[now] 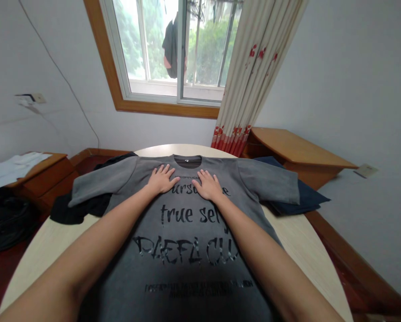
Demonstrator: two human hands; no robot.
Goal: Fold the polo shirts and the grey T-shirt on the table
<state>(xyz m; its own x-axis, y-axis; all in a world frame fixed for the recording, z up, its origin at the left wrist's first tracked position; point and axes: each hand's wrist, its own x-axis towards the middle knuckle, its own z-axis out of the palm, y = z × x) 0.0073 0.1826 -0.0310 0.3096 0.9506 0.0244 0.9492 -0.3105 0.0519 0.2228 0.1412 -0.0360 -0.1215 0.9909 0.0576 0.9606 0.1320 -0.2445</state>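
Note:
A grey T-shirt (pixel 187 228) with black lettering lies spread out, front side up, its collar at the far side and its hem toward me. My left hand (pixel 162 180) rests flat on the chest, left of the neckline, fingers spread. On the other side of the neckline my right hand (pixel 208 184) also lies flat with its fingers apart, covering part of the top lines of print. Both sleeves stretch outward. The left sleeve overlaps a black cloth (pixel 76 210), and the right one overlaps a dark blue cloth (pixel 311 197).
The shirt lies on a round, pale table (pixel 308 241). Behind it are a window (pixel 177 49) and a patterned curtain (pixel 254 67). A wooden cabinet (pixel 297 143) stands at the right, a wooden nightstand (pixel 49 174) with white papers or cloth at the left, and a black bag (pixel 9 219) below it.

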